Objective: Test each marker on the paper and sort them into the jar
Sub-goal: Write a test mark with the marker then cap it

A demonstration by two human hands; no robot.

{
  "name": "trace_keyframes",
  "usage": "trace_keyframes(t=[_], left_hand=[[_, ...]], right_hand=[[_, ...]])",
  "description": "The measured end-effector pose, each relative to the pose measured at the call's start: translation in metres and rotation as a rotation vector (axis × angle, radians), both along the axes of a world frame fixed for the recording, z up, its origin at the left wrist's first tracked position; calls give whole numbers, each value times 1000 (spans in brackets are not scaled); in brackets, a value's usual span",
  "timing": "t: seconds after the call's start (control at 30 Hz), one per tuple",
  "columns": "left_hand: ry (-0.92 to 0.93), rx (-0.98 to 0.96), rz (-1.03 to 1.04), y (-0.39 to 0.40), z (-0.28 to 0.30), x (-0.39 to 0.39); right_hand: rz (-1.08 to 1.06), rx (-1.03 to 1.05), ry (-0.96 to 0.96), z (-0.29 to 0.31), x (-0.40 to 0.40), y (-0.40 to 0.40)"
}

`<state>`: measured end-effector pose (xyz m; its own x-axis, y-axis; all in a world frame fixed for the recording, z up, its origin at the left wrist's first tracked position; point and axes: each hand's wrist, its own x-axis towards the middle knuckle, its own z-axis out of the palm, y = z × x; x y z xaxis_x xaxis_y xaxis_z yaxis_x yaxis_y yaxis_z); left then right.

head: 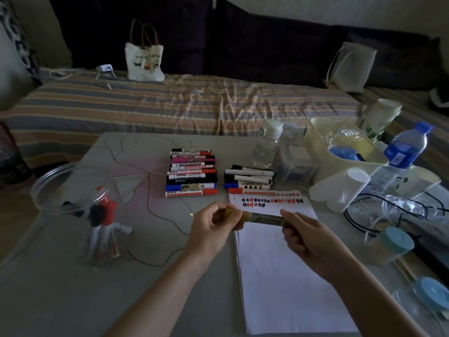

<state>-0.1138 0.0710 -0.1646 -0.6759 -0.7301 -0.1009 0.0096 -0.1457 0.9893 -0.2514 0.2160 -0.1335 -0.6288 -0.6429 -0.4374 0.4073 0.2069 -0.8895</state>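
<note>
I hold a yellow-capped marker [263,218] level above the top of the white paper [286,268]. My left hand [213,227] pinches its yellow cap end, and my right hand [308,235] grips the barrel. Red, blue and black test marks run along the paper's top edge. The clear plastic jar [80,210] stands at the left with several markers inside, red and black caps up. A row of several markers [192,172] lies behind my hands, and a smaller group of markers [250,178] lies to its right.
On the right stand a cream bin [340,147], water bottles [403,154], white paper cups [340,190], blue-lidded jars [391,244] and tangled black cables [388,210]. A striped bed with a tote bag [144,60] lies behind the table.
</note>
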Motion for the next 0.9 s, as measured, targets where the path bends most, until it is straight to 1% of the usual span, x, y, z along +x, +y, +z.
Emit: trace_keyframes(t=[0.07,0.17,0.2,0.3,0.33,0.4,0.43,0.47,0.53,0.57,0.63,0.77,0.83,0.9], left_hand=[[15,-13,16,0,1,2],[19,-40,22,-6,1,3],[-8,-54,24,-9,1,2],[-124,-119,26,-14,-7,0],[-152,-162,16,-16,-10,-1],[-222,-291,6,-22,-18,-3],[-274,-376,8,-26,-23,-3],[-336,-474,4,-29,-28,-3],[-457,-668,-38,-31,-37,-3],[-505,-751,-72,-29,-40,-4],[-584,-877,-129,-23,-46,-6],[-687,-1029,-158,-17,-51,-10],[-733,-1052,-207,-15,-54,-10],[-739,-1104,-241,-13,-59,-9]], right_hand=[[37,16,13,-1,2,2],[137,86,170,-6,4,0],[173,122,286,-6,5,-2],[349,281,856,-9,-2,-10],[401,321,987,-12,-6,-13],[410,357,1131,-14,-15,-21],[347,344,1197,-15,-23,-26],[240,312,1255,-16,-34,-33],[81,291,1306,-19,-62,-49],[62,316,1307,-21,-74,-58],[92,400,1322,-31,-93,-76],[161,524,1353,-46,-102,-98],[168,583,1377,-52,-101,-102],[167,580,1380,-58,-98,-103]])
